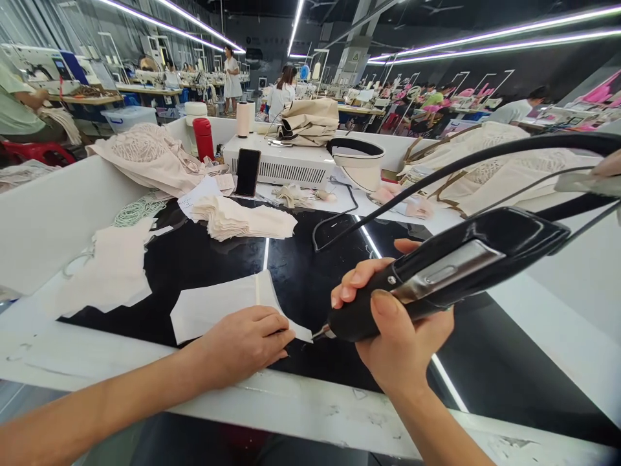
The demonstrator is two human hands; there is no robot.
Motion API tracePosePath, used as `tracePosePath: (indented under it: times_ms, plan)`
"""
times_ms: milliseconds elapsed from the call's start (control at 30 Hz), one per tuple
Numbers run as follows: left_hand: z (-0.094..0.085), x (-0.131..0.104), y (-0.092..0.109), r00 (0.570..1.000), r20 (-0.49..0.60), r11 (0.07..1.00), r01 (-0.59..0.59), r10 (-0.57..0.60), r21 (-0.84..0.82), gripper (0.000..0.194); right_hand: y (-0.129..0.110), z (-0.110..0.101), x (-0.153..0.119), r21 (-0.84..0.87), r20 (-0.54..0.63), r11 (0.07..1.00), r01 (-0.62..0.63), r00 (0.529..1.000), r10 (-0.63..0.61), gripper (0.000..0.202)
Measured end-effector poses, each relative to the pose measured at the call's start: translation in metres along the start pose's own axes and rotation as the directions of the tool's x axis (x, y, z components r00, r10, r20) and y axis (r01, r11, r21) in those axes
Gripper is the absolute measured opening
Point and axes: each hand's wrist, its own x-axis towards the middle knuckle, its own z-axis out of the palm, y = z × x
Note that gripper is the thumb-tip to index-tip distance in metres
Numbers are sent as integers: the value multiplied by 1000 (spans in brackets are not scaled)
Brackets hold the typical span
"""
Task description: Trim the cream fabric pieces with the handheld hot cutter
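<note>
My right hand is wrapped round a thick black corded power tool with a silver panel on its side. The tool's narrow metal tip points left and meets the pointed right end of a white fabric piece. That piece lies flat on the glossy black surface, and a pale strip runs across it. With fingers bent and pressed together, my left hand grips the lower edge of the fabric near that end. Its fingertips are partly hidden.
Beyond the fabric lies a stack of cream cut pieces; more pale fabric is at left. A phone leans against a white vented box. A red bottle stands behind. The tool's black cable arches over the right side.
</note>
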Motion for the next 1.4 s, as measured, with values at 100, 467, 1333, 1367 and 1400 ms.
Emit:
tracePosePath:
  times_ms: [100,467,1333,1367,1400]
  plan:
    - [1,-1,0,1000,-8,1000,-2,2,8,14,3,7,4,18,-26,1000,22,999,-22,41]
    - [1,-1,10,1000,3,999,24,-24,-23,17,11,16,2,9,24,1000,10,1000,-10,32]
    - [1,-3,10,1000,-2,999,26,-26,-35,14,7,8,-2,-53,2,999,11,1000,-11,34]
    - [0,-3,10,1000,0,999,26,-26,-33,15,7,8,-2,-58,0,998,7,1000,-7,34]
    - [0,-3,10,1000,3,999,26,-26,-31,15,8,8,-2,-61,0,998,2,1000,-2,34]
